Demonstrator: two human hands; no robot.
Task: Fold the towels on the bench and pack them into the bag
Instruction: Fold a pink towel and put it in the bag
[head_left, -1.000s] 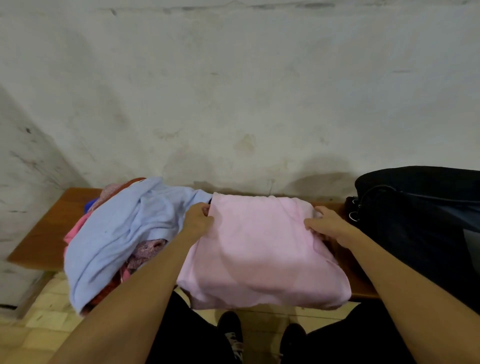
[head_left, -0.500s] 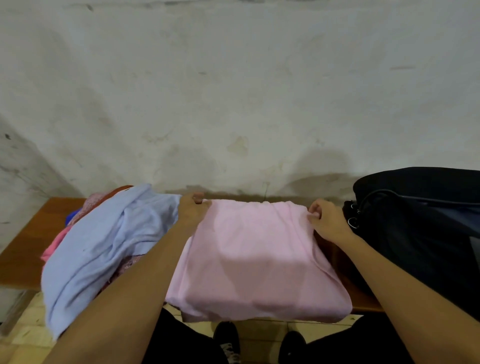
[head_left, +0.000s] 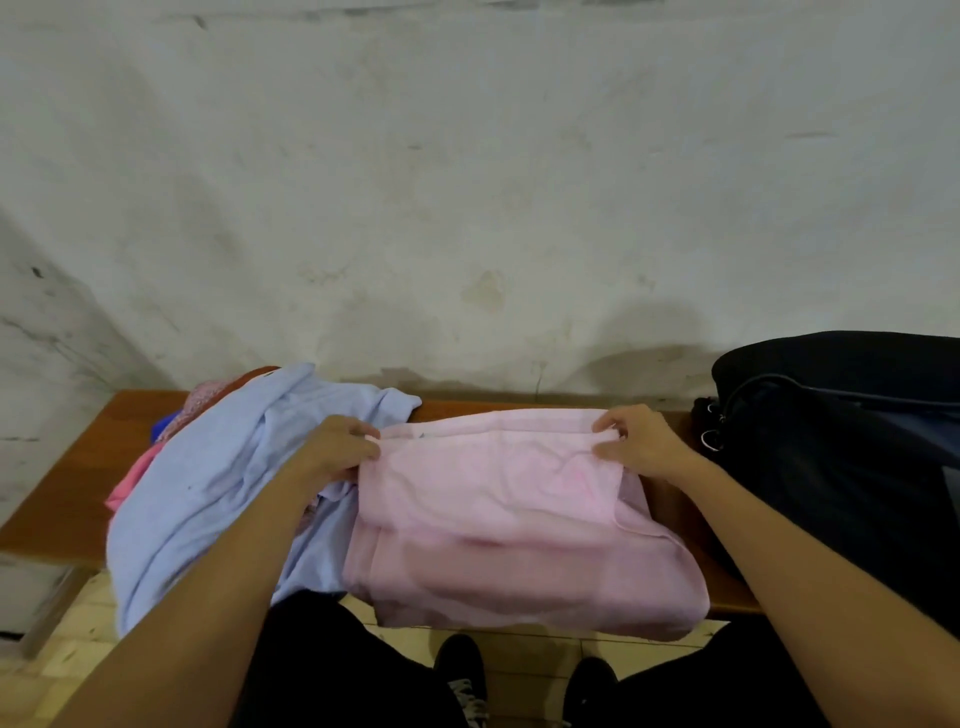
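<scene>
A pale pink towel (head_left: 519, 530) lies on the brown wooden bench (head_left: 88, 457) in the middle, its near part hanging over the front edge. My left hand (head_left: 332, 447) pinches its far left corner and my right hand (head_left: 639, 441) pinches its far right corner; the far edge is folded towards me into a layer over the towel. A heap of unfolded towels sits to the left, topped by a light blue towel (head_left: 208, 483). A black bag (head_left: 841, 457) stands on the bench at the right.
A stained white wall (head_left: 467, 182) rises directly behind the bench. Pink and red cloths (head_left: 130, 483) peek out under the blue towel. Below the bench edge are a tiled floor (head_left: 78, 644) and my dark shoes (head_left: 462, 675).
Both hands gripped the pink towel's far corners and pulled the far edge towards me, making a fold on top. The view shifted slightly.
</scene>
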